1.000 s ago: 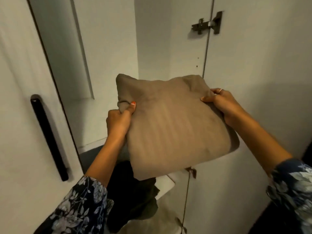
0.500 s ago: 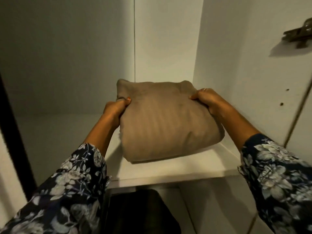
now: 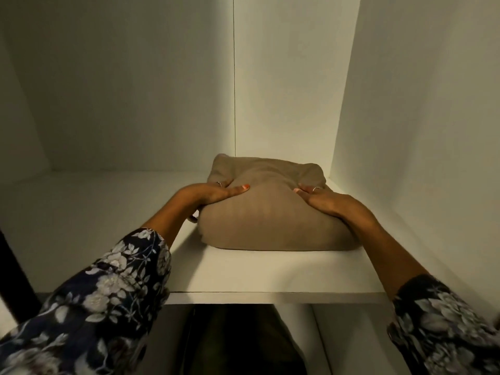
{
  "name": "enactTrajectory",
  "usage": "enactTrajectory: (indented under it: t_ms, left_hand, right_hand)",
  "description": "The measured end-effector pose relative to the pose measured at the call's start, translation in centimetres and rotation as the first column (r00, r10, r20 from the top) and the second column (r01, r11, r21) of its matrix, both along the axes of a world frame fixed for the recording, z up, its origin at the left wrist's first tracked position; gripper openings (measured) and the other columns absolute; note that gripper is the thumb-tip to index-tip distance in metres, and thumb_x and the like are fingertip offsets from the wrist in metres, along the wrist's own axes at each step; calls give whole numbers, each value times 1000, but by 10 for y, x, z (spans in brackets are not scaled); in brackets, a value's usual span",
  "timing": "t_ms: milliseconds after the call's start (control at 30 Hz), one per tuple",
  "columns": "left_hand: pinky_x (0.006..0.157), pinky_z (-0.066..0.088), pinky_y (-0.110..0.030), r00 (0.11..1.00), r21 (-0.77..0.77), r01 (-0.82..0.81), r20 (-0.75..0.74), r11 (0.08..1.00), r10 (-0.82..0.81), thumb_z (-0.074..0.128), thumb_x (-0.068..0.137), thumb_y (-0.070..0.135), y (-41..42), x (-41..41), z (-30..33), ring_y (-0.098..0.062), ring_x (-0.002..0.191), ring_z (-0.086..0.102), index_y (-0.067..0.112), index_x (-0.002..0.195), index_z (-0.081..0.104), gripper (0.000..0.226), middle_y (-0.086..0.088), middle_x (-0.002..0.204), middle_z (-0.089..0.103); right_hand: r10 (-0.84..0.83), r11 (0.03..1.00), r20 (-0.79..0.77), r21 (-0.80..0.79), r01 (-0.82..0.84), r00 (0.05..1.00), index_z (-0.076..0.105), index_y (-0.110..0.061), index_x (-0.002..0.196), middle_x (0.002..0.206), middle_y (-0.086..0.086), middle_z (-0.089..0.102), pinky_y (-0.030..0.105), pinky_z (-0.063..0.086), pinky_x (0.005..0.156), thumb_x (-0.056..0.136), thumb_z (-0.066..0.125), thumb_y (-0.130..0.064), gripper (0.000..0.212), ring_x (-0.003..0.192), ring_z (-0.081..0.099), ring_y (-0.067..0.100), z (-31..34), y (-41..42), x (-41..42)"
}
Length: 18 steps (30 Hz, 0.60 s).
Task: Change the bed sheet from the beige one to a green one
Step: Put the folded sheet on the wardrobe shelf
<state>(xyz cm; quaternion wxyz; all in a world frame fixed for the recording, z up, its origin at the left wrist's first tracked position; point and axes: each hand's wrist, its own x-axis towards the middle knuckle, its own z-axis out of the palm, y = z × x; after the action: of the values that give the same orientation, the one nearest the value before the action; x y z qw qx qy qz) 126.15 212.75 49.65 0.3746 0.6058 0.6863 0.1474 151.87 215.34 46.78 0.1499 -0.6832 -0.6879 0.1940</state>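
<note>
The folded beige sheet (image 3: 270,220) lies as a thick bundle on a white wardrobe shelf (image 3: 243,274), toward the back right corner. My left hand (image 3: 213,192) rests on its top left, thumb stretched across the fabric and fingers pressing into it. On the top right my right hand (image 3: 323,199) presses down in the same way, and the cloth dents under both. No green sheet is in view.
The white back panel (image 3: 162,90) and right side wall (image 3: 419,131) close the compartment. The shelf runs bare to the left (image 3: 94,212). Dark fabric (image 3: 238,345) sits in the compartment below. A dark door edge (image 3: 13,282) stands at the far left.
The beige bundle went from being held in the air before the wardrobe to lying on the shelf, pushed farther back. Both hands shifted from gripping its sides to pressing on top.
</note>
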Motion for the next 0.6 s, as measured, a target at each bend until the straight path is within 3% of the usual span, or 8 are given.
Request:
enactTrajectory:
  t_ms: [133, 200, 267, 333, 400, 433, 500, 600]
  left_hand:
    - [102, 37, -47, 986, 271, 8, -165, 962, 39, 40, 87, 69, -15, 5, 5, -35, 129, 42, 25, 147, 34, 74, -11, 149, 37]
    - [96, 42, -43, 953, 523, 8, -262, 852, 151, 41, 94, 58, -33, 9, 3, -31, 114, 52, 20, 130, 55, 54, -12, 135, 53]
    - [103, 38, -48, 948, 653, 91, -289, 752, 136, 44, 95, 49, -65, 17, -7, -32, 124, 44, 25, 127, 57, 41, -9, 142, 45]
    - [112, 28, -50, 955, 777, 240, -297, 582, 3, 51, 94, 44, -118, 28, -28, -30, 139, 28, 27, 131, 55, 41, -5, 154, 31]
    - [112, 31, -45, 953, 918, 265, -203, 296, -223, 57, 92, 34, -176, 32, -60, -27, 137, 35, 17, 125, 61, 37, -9, 146, 43]
    - [108, 37, -41, 924, 938, 265, -180, 225, -336, 58, 92, 28, -203, 31, -85, -25, 131, 43, 12, 120, 65, 33, -11, 138, 51]
    - [99, 43, -33, 873, 909, 325, -182, 261, -453, 59, 92, 21, -242, 23, -143, -19, 120, 52, 10, 112, 69, 25, -8, 127, 59]
    - [91, 45, -32, 882, 760, 402, -172, 511, -438, 53, 92, 32, -259, -1, -225, -9, 117, 51, 24, 114, 67, 27, 7, 127, 56]
  right_hand:
    - [-207, 920, 4, 340, 194, 978, 50, -35, 133, 137, 8, 52, 43, 35, 101, 94, 31, -58, 49, 123, 49, 34, -5, -35, -9]
    - [-222, 892, 3, 406, 201, 975, 54, -27, 128, 128, 12, 57, 43, 36, 98, 98, 31, -47, 43, 117, 52, 35, -4, -64, -19]
    - [-189, 888, -28, 421, 183, 982, 56, -23, 128, 128, 11, 58, 44, 35, 101, 100, 34, -44, 41, 118, 51, 34, -2, -93, -25]
    - [-134, 845, -161, 497, 198, 978, 61, -21, 124, 123, 7, 62, 36, 40, 100, 98, 45, -40, 36, 114, 55, 26, -10, -134, -32]
    - [-16, 757, -328, 613, 226, 945, 66, -18, 117, 113, 1, 66, 15, 41, 90, 96, 53, -34, 30, 101, 58, 6, -25, -186, -42]
    - [56, 729, -381, 647, 223, 923, 67, -16, 113, 108, -3, 66, 5, 38, 84, 96, 54, -31, 27, 93, 57, -4, -39, -214, -51]
    - [171, 720, -408, 673, 169, 897, 68, -14, 106, 101, -6, 65, 0, 37, 81, 96, 55, -27, 21, 91, 56, -11, -74, -265, -65]
    - [259, 775, -328, 633, 7, 909, 66, -11, 99, 96, -5, 63, 3, 40, 83, 94, 49, -28, 25, 95, 57, -5, -139, -299, -79]
